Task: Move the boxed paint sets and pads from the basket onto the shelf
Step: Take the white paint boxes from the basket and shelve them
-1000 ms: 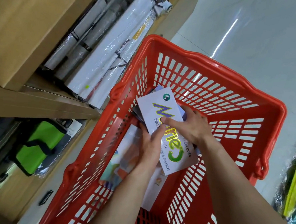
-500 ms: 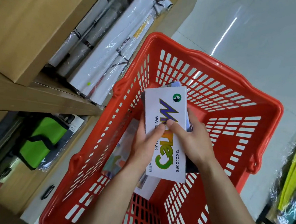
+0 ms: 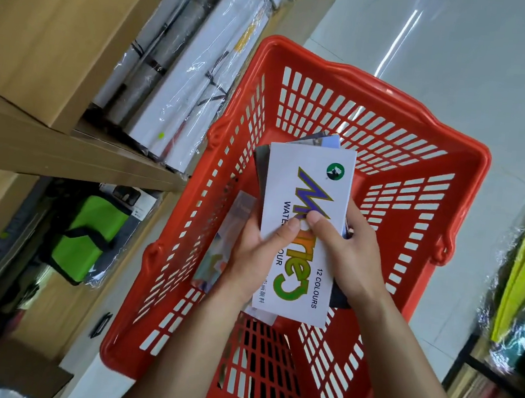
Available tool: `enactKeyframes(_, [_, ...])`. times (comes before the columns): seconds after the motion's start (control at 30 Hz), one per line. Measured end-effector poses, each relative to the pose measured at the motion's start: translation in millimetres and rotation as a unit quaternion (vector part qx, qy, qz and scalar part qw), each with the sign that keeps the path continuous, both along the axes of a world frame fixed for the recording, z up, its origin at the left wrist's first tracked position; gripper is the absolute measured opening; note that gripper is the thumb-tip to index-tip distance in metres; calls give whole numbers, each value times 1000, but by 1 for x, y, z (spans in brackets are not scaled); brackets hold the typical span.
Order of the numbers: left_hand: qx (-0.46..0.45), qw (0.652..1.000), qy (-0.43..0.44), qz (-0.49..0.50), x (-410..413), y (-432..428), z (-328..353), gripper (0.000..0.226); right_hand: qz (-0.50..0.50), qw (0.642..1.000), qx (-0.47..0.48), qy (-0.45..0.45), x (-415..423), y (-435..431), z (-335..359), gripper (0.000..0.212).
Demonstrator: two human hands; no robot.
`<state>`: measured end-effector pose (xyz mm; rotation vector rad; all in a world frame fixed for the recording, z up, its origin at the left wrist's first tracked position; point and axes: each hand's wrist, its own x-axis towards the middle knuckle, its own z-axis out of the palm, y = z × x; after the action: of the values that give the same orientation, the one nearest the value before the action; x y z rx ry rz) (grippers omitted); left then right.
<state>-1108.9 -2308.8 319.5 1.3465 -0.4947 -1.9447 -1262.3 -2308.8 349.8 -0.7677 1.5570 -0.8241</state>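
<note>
Two hands (image 3: 250, 256) grip boxed paint sets (image 3: 306, 200) over red basket (image 3: 471, 188) holding a pad (image 3: 216, 258)

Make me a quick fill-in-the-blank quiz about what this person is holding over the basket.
1. The left hand and right hand grip a white box printed "12 ____".
2. The basket beneath the box is ____ in colour.
3. Under the wooden shelf sits a bright ____ bag.
Missing words: COLOURS; red; green.
</note>
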Motion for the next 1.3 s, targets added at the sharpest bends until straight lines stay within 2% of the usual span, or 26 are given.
enactKeyframes(0.17, [-29, 999, -37, -1, 3, 8, 24, 53, -22, 999, -15, -21, 9, 15, 23, 31])
enactKeyframes(0.4, [-59, 993, -105, -10, 15, 21, 98, 67, -24, 996, -73, -37, 25, 42, 88, 47])
enactKeyframes(0.57, [-115, 990, -70, -34, 35, 34, 171, 57, -59, 991, -111, -35, 46, 61, 155, 45])
enactKeyframes(0.77, [-168, 982, -57, -62, 76, 68, 262, 63, -100, 982, -133, -85, 78, 98, 240, 38])
enactKeyframes(0.9, [-208, 977, -35, -33, 102, 105, 319, 56, -106, 973, -161, -123, 109, 132, 291, 40])
enactKeyframes(1.07, [-240, 971, 11, -3, 151, 162, 384, 63, -72, 963, -206, -159, 154, 174, 352, 41])
enactKeyframes(1.23, [-302, 951, -20, 55, 206, 214, 453, 68, -20, 950, -254, -183, 209, 205, 406, 53])
enactKeyframes(1.3, [-312, 944, -40, 96, 229, 233, 477, 72, 3, 943, -267, -201, 234, 215, 423, 49])
